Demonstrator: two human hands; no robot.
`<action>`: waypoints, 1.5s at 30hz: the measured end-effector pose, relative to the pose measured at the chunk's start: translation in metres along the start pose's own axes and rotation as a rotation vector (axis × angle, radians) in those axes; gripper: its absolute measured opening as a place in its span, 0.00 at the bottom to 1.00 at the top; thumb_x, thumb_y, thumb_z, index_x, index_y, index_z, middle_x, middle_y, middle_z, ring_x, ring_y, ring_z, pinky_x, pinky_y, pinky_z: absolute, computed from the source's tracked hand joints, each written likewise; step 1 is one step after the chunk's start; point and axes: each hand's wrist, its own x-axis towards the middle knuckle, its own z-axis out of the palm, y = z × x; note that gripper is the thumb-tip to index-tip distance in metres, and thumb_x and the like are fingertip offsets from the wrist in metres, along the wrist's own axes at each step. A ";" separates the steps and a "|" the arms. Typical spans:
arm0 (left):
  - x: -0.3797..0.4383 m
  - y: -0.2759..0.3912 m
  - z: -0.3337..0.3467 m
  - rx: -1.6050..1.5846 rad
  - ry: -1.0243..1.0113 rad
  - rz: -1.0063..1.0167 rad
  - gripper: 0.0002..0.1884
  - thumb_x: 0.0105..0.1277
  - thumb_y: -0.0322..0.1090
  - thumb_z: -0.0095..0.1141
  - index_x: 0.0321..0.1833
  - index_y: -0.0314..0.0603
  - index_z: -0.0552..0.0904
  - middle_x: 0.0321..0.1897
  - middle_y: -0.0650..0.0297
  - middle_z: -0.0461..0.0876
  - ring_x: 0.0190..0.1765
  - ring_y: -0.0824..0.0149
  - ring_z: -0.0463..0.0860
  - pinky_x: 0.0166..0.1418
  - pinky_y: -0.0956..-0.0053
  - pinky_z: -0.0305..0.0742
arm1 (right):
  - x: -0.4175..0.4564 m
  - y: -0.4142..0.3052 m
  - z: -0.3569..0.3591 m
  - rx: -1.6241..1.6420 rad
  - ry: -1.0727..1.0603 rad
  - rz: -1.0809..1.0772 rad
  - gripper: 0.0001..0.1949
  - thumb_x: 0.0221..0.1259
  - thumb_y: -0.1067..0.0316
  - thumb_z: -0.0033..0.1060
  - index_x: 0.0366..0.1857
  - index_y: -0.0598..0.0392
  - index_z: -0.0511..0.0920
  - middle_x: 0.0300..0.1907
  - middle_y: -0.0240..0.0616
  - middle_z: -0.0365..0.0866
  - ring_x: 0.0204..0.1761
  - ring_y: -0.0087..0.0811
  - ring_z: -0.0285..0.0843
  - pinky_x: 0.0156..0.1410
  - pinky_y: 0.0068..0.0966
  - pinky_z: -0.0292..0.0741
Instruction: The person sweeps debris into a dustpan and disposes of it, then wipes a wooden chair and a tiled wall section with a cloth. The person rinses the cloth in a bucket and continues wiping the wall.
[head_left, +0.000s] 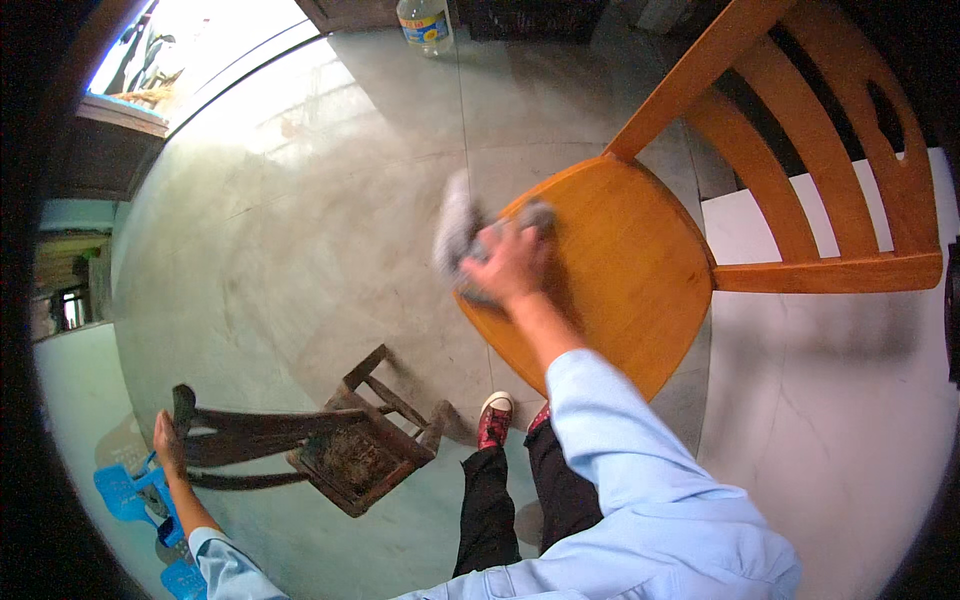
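Note:
My right hand (511, 264) holds a grey cloth (454, 232) against the front-left edge of an orange-brown wooden chair seat (622, 262). The cloth and fingers are blurred, and part of the cloth hangs past the edge. This chair's slatted back (810, 142) rises at the upper right. Far to the left, my left hand (169, 447) is beside the top of a small dark wooden chair's back (240, 435). Its fingers look straight, and whether it grips the chair is unclear. The small chair's seat (360, 457) looks worn.
Blue perforated plastic items (124, 491) are by the pale wall at lower left. A clear plastic bottle (424, 28) with a label stands at the far side of the grey floor (285, 247). Bright light enters through a doorway (225, 37). My red shoe (495, 420) is between the chairs.

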 end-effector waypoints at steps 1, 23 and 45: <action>-0.006 -0.030 -0.021 -0.009 -0.124 -0.057 0.22 0.69 0.45 0.40 0.53 0.31 0.71 0.49 0.58 0.75 0.51 0.63 0.73 0.56 0.71 0.64 | -0.019 -0.019 0.011 -0.024 -0.047 -0.096 0.23 0.39 0.45 0.61 0.41 0.43 0.75 0.55 0.44 0.64 0.56 0.49 0.59 0.57 0.60 0.56; -0.139 -0.150 -0.026 0.544 0.275 -0.303 0.26 0.69 0.48 0.33 0.57 0.29 0.67 0.56 0.46 0.67 0.59 0.48 0.65 0.61 0.62 0.61 | -0.081 -0.025 0.043 -0.038 -0.102 -0.395 0.17 0.35 0.52 0.63 0.33 0.42 0.77 0.44 0.35 0.70 0.48 0.41 0.62 0.46 0.44 0.60; -0.102 0.420 0.432 -0.063 -0.424 0.389 0.27 0.60 0.52 0.51 0.52 0.37 0.68 0.46 0.48 0.72 0.51 0.48 0.71 0.53 0.62 0.67 | -0.285 0.173 -0.044 0.067 0.038 0.040 0.20 0.36 0.51 0.66 0.37 0.43 0.74 0.37 0.40 0.67 0.42 0.44 0.64 0.46 0.40 0.65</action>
